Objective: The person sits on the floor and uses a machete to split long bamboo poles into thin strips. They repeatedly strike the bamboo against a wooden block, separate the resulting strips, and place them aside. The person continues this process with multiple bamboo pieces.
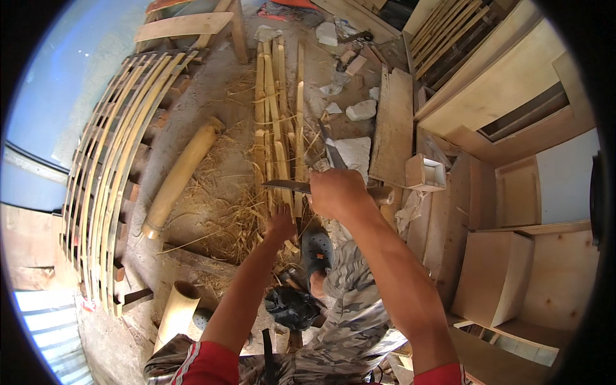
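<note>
Nearest to us, we are noting a pair of grey camouflage trousers (pixel 350 292), with a crumpled black bundle (pixel 292 307) lying between the legs. To its left, a short, hollow, pale-yellow bamboo tube (pixel 174 321) is showing its open end. Ahead of the bundle, a dark, perforated clog (pixel 316 250) is resting on the ground.

Beyond it, we are holding the left hand (pixel 280 224) over the near ends of the long, split, yellow bamboo strips (pixel 273 112); its fingers are spreading open, and we are not managing to tell how firmly they are pressing. Just to the right, the right hand (pixel 340 192) is gripping a dark-bladed knife with a round wooden handle (pixel 289 186), fingers closing around it. The blade is pointing left, appearing to cross above the strips.

Pale curled shavings (pixel 240 212) are lying around the strips, which are running away from us in the middle of the floor. Left of these, a thick, yellow bamboo pole (pixel 183 176) is lying aslant. Right of them, a dark metal blade (pixel 332 153) is resting against a white block (pixel 355 154). Farthest off, a wooden trestle (pixel 186 27) is standing at upper left.
</note>
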Demonstrator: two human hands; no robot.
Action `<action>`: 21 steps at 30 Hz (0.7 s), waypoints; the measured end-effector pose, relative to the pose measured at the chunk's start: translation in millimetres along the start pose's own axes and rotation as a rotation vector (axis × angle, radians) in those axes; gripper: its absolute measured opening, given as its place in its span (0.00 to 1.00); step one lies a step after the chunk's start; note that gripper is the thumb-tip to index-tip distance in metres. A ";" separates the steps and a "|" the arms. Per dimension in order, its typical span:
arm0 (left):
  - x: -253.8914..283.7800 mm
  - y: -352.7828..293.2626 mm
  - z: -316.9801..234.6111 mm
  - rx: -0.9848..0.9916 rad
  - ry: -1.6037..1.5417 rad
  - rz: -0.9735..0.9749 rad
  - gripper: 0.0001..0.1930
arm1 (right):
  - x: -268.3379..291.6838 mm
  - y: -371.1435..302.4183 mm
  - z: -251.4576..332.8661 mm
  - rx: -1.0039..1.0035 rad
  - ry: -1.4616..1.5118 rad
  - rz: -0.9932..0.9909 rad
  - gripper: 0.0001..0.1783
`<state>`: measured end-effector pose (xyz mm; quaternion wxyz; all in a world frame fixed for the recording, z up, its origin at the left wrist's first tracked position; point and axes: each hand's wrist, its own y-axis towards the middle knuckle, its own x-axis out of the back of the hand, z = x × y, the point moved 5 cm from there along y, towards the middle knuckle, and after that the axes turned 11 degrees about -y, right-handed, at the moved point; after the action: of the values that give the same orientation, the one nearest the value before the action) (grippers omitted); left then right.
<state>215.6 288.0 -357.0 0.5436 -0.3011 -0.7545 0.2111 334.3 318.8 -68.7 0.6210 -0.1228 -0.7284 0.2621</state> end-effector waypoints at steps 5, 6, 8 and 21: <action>-10.6 45.7 23.7 -0.007 0.044 -0.095 0.41 | -3.4 -1.7 3.2 0.035 0.003 -0.083 0.15; -16.0 45.7 23.7 -0.020 0.047 -0.088 0.41 | -6.6 -2.0 -0.7 0.045 -0.004 -0.089 0.13; -25.2 41.2 26.7 -0.065 0.092 -0.106 0.40 | -9.2 -2.1 -5.2 0.047 -0.006 -0.123 0.11; -29.5 -30.7 108.0 -0.330 0.243 -0.172 0.19 | -6.5 -3.5 2.5 0.037 0.002 -0.049 0.12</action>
<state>113.1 246.4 -392.2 0.5897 -0.3438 -0.7308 -0.0001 333.7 312.1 -72.5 0.6302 -0.0936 -0.7256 0.2598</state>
